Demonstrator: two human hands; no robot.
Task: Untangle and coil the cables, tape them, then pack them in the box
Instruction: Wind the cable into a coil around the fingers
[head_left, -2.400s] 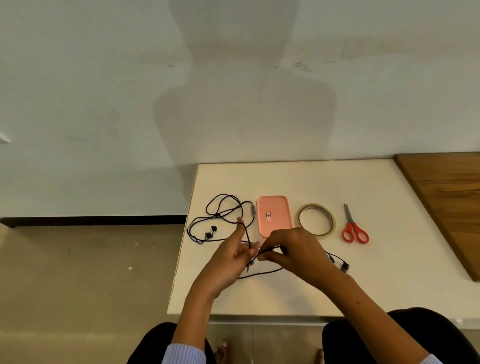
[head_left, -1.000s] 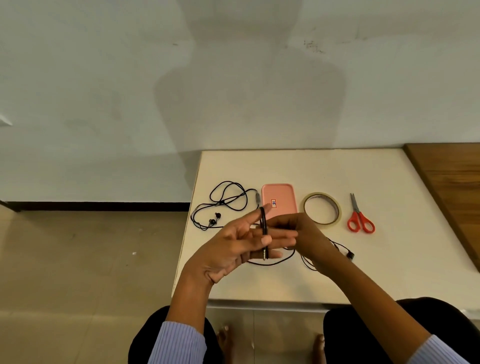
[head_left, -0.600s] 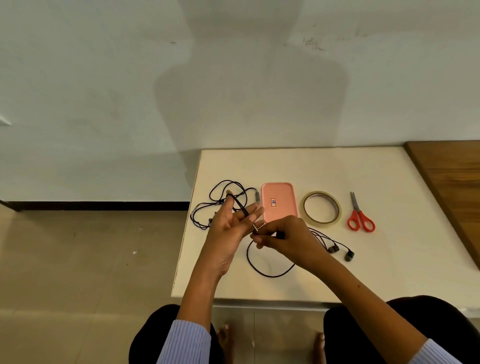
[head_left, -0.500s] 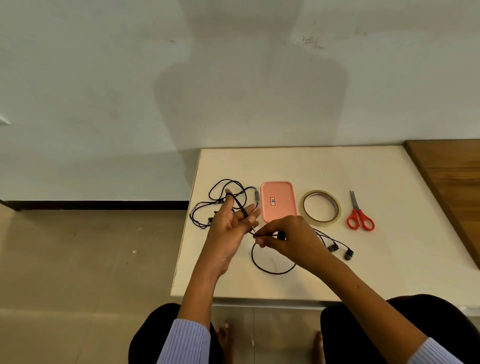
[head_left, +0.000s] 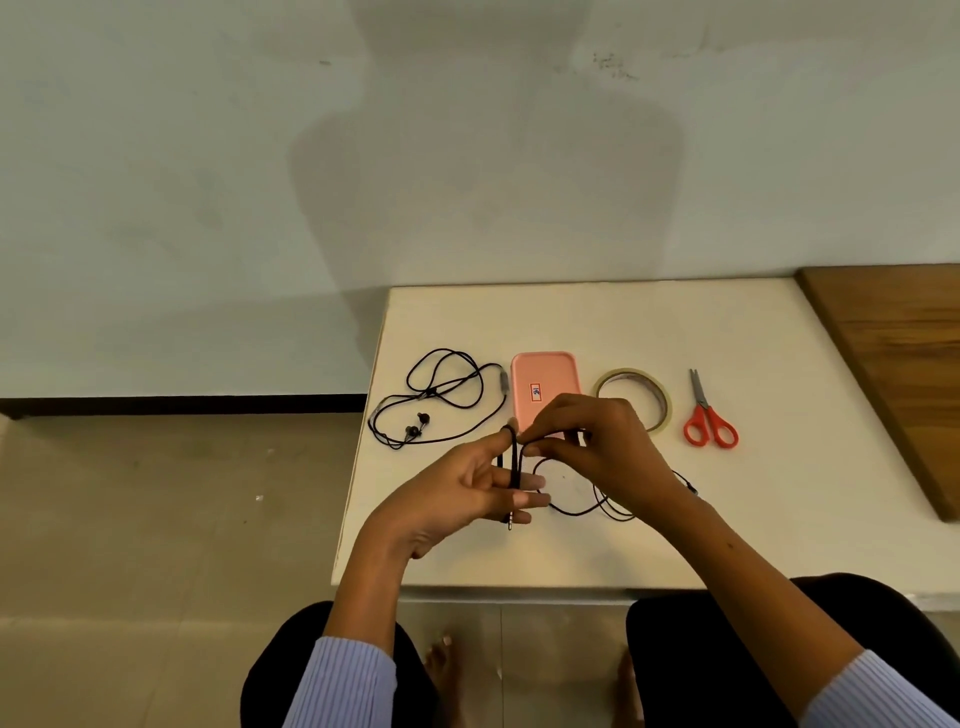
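So there's a white counter (head_left: 649, 332) pushed up against a plain wall, with a wooden board (head_left: 893, 364) butting against its right side. The person sits at the near edge, striped sleeves pushed up, both hands over the front-middle of the counter.

The left hand (head_left: 462, 493) is held flat with the fingers stretched out together, and a black earphone cable (head_left: 514, 460) is looped around those fingers – the metal plug hangs off just below them. The right hand (head_left: 597, 447) is pinched on the same cable right at the top of the loop, fingertips closed on it. The rest of that cable trails out in loose curves on the counter under the right wrist.

Behind the hands sits a pink box (head_left: 543, 384), lid shut, partly hidden by the right hand. To its left a second black earphone cable (head_left: 441, 400) lies in a loose tangle, well apart from the hands, both earbuds showing. To the right of the box there's a roll of clear tape (head_left: 636, 395) lying flat, then a small pair of red-handled scissors (head_left: 709, 418) – closed, tips pointing away.
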